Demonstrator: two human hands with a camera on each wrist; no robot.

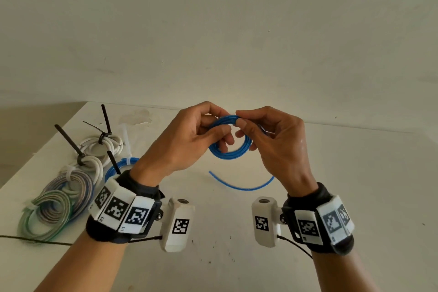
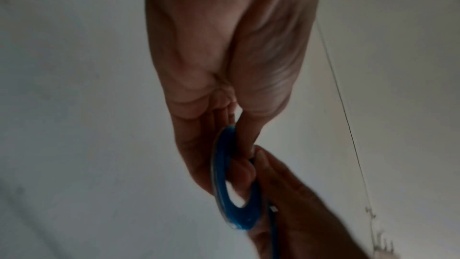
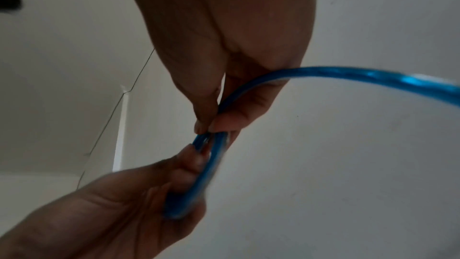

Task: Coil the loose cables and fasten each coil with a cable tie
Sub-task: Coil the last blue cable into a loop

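No legible text — only coded square markers on wrist bands [image 1: 123, 211].

blue coil [image 1: 231, 147] — both hands [image 1: 189, 140]

My work surface is a white table [image 1: 343, 185] set against a pale wall. At its left side lie finished coils: two white coils [image 1: 99, 149] bound with black ties [image 1: 71, 144], a blue coil [image 1: 118, 166], and striped coils [image 1: 59, 199] nearest the edge. A loose blue cable end [image 1: 241, 187] curves on the table near the middle.
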